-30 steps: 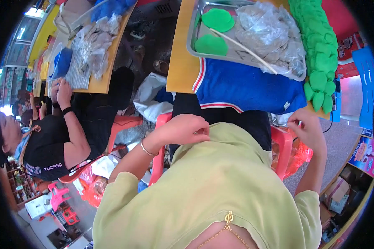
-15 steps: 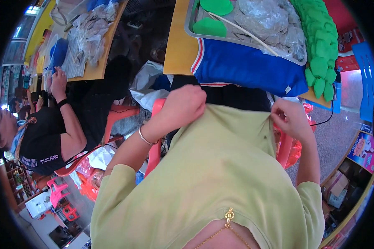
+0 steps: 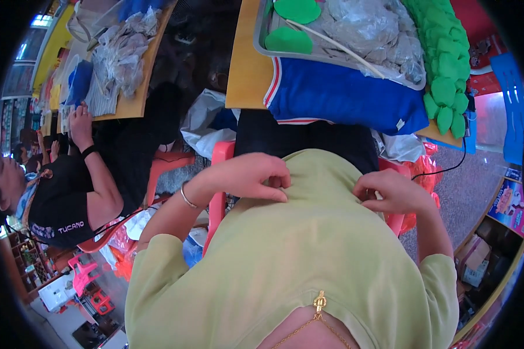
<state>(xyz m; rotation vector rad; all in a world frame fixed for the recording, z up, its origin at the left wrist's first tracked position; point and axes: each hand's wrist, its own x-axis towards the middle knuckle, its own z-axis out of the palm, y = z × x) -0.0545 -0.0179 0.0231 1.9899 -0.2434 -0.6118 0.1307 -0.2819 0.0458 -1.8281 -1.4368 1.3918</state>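
My left hand [image 3: 262,177] rests over the front of my pale green shirt [image 3: 314,244], fingers curled loosely with the thumb apart. Opposite it, my right hand [image 3: 390,192] touches the shirt's side, fingers bent and apart. Beyond my lap, a folded blue cloth [image 3: 349,96] with red-and-white striped trim lies at the edge of a wooden table [image 3: 241,81]. On it a metal tray [image 3: 265,26] holds green discs [image 3: 288,39], a thin stick [image 3: 337,49] and grey plastic-wrapped material [image 3: 378,26]. Overlapping green leaf-like pieces [image 3: 442,75] run down the right side.
A co-worker [image 3: 64,198] sits at the left table [image 3: 137,102] among bags and a blue item [image 3: 78,81]. A red chair [image 3: 218,209] is beneath me. White bags [image 3: 206,128], a black cable [image 3: 442,171], a blue plastic panel [image 3: 503,110] and shelves with boxes [image 3: 474,259] surround me.
Half a second ago both hands pinched and lifted the shirt's fabric; now they have lowered, the fingers have loosened, and the cloth sits lower. The co-worker's hand shifted slightly.
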